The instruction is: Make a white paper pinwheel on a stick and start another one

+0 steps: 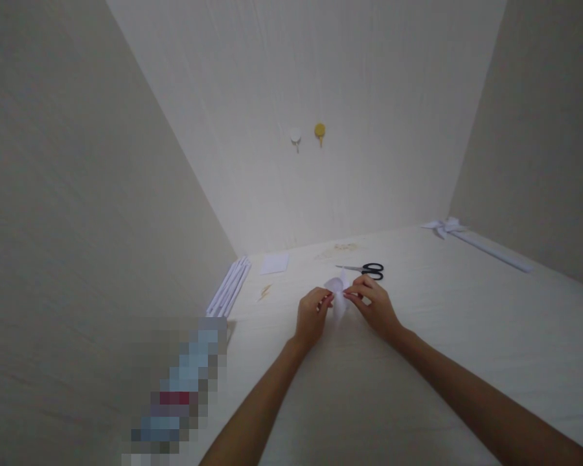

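Paper (pixel 339 305) is pinched by the left hand (pixel 314 315) and right hand (pixel 377 308) at lower centre, likely to hold its folds together; scissors (pixel 364 268) lie just above, seemingly for easy reach

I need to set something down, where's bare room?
A wide patch between the right forearm and white stick; a smaller one between the left forearm and white rolls. Crowded where the left hand and right hand hold folded paper near the scissors.
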Demonstrator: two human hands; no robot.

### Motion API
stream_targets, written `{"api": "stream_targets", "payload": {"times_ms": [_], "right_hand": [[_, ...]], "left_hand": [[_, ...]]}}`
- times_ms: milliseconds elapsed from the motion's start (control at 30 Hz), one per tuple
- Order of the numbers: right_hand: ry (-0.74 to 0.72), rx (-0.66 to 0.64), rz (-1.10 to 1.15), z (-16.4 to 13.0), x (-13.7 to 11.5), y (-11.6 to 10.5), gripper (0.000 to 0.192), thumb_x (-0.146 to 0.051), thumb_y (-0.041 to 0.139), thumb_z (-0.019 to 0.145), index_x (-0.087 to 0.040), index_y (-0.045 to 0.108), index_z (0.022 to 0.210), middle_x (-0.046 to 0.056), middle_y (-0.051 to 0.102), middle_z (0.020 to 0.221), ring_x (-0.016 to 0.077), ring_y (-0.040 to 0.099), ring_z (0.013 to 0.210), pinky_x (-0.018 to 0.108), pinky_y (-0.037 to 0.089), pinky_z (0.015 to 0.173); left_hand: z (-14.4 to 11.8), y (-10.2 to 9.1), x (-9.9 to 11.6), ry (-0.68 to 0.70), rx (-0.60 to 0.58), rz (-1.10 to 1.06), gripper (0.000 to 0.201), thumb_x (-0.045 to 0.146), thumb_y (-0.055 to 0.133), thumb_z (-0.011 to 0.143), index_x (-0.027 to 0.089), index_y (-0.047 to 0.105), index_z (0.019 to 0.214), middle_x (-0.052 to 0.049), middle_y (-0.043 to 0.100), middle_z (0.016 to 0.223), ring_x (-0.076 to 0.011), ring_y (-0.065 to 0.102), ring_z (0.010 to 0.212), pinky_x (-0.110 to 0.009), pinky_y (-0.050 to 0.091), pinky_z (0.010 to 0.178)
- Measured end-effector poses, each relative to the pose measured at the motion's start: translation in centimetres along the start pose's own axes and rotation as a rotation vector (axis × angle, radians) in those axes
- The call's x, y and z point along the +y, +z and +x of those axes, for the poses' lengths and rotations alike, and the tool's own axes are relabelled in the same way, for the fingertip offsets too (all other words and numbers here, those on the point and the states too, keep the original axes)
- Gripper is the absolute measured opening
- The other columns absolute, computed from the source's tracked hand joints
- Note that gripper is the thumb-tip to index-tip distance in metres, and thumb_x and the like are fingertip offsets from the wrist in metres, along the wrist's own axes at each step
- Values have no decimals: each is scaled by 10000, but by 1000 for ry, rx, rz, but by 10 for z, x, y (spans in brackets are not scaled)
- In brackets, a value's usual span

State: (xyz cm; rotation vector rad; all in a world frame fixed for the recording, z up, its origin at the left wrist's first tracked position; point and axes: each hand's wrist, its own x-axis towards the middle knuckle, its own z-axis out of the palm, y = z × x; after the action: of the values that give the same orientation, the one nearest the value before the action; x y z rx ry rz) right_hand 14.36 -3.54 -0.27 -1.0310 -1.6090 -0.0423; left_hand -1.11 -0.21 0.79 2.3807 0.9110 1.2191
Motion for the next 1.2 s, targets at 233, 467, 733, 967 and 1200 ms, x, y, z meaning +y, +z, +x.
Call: {"api": "stream_targets", "payload": {"times_ms": [233, 467, 733, 967, 1200], "right_hand": [[-41, -59, 21, 0, 2, 1, 107, -194, 522, 760, -201, 623, 722, 29, 506, 707, 147, 501, 649, 272, 424, 553], [-21, -100, 9, -1, 0, 1, 96, -175, 534, 748, -201, 621, 717, 32, 518, 716, 155, 502, 672, 287, 420, 583], [-13, -128, 5, -1, -1, 1, 93, -177, 524, 758, -209, 612, 757, 33, 510, 722, 157, 495, 675, 291, 422, 583], [30, -52, 25, 0, -3, -1, 63, -205, 541, 754, -195, 595, 785, 27, 505, 702, 139, 478, 596, 277, 417, 545], [139, 31, 75, 1, 1, -1, 69, -212, 546, 741, -176, 605, 737, 35, 540, 692, 150, 491, 632, 272, 397, 566]], "left_hand": [[0, 1, -2, 98, -20, 123, 163, 178, 449, 783, 157, 602, 731, -26, 604, 688, -114, 536, 647, -229, 429, 604], [0, 1, -3, 142, -74, 128, 193, 180, 426, 796, 151, 593, 704, -39, 592, 680, -125, 532, 662, -238, 424, 617], [-1, 0, -1, 131, -53, 102, 170, 158, 430, 793, 152, 585, 722, -39, 593, 711, -126, 526, 685, -235, 413, 633], [-2, -2, -3, 36, 39, -1, 177, 132, 428, 761, 138, 558, 641, -27, 563, 649, -118, 493, 631, -227, 388, 612], [4, -9, -4, -270, 141, -285, 184, 79, 417, 662, 132, 516, 516, 16, 506, 520, -103, 457, 538, -199, 345, 522]]}}
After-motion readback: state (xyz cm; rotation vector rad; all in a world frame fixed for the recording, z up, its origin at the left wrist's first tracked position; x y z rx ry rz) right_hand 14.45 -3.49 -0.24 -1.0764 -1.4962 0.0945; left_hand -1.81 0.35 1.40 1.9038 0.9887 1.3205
